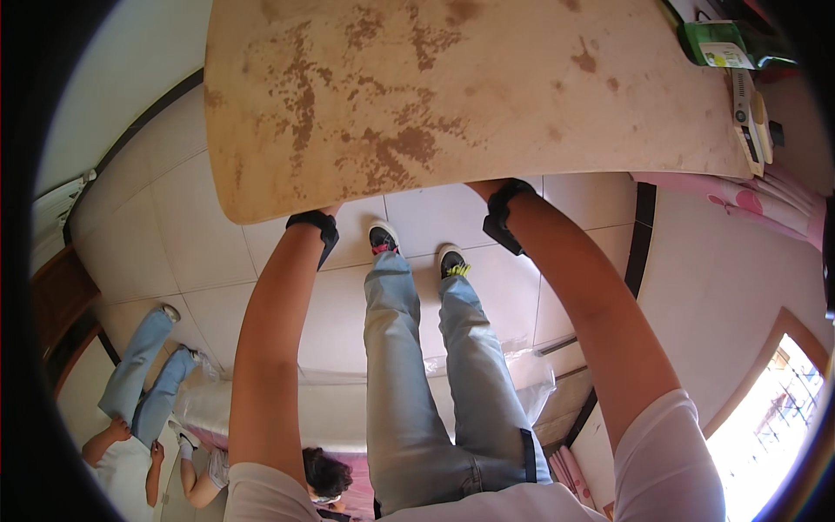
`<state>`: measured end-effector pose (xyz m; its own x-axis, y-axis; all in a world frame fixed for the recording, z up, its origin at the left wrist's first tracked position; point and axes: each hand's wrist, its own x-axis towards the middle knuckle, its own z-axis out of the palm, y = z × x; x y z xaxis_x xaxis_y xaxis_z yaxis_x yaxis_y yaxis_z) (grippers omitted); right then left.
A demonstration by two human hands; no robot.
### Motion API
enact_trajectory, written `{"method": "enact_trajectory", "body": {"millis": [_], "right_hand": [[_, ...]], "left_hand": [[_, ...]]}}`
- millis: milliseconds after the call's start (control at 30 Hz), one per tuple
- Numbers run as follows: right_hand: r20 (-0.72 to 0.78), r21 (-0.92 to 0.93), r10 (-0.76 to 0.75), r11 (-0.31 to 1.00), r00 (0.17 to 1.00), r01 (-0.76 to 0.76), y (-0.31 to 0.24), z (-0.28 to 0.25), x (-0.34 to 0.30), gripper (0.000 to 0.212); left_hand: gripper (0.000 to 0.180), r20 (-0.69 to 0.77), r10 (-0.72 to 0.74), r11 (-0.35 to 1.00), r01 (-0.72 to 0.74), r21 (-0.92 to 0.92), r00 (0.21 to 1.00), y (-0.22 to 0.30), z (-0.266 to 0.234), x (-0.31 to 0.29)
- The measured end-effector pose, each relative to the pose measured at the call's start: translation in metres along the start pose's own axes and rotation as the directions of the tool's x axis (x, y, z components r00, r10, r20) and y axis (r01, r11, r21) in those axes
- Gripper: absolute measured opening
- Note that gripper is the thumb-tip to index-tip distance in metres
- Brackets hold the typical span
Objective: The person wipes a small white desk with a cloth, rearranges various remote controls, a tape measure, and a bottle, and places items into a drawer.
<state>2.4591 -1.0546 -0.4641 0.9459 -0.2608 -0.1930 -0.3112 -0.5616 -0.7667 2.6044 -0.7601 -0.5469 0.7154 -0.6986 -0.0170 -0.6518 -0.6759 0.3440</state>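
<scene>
A tan tabletop with dark brown wet-looking stains fills the upper part of the head view. Both of my arms reach forward to its near edge, each with a black band at the wrist. Only a sliver of my left hand shows at the edge, left of the middle; its fingers are hidden under the tabletop. My right hand also passes beneath the edge, further right, with its fingers out of sight. Whether either hand grips the table cannot be seen.
At the table's right end lie a green bottle and a white box-like device. Pink curtains hang beside it. Behind me are a plastic-covered bed and other people, one in jeans at lower left.
</scene>
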Motion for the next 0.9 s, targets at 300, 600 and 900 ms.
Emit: {"method": "enact_trajectory", "body": {"millis": [300, 600, 900], "right_hand": [[0.171, -0.318, 0.0, 0.947, 0.985, 0.055, -0.056, -0.027, -0.044, 0.051], [0.033, -0.178, -0.118, 0.977, 0.993, 0.122, -0.228, -0.181, -0.162, 0.035], [-0.341, -0.092, -0.08, 0.994, 0.937, 0.052, -0.306, -0.229, -0.156, 0.039]], "left_hand": [[0.073, 0.393, 0.078, 0.961, 0.036, -0.274, 0.916, 0.133, -0.12, -0.03], [0.069, 0.327, 0.281, 0.878, -0.105, -0.467, 0.902, 0.242, -0.356, -0.143], [0.043, -0.105, -0.048, 0.829, -0.019, -0.559, 0.993, 0.231, -0.431, -0.091]]}}
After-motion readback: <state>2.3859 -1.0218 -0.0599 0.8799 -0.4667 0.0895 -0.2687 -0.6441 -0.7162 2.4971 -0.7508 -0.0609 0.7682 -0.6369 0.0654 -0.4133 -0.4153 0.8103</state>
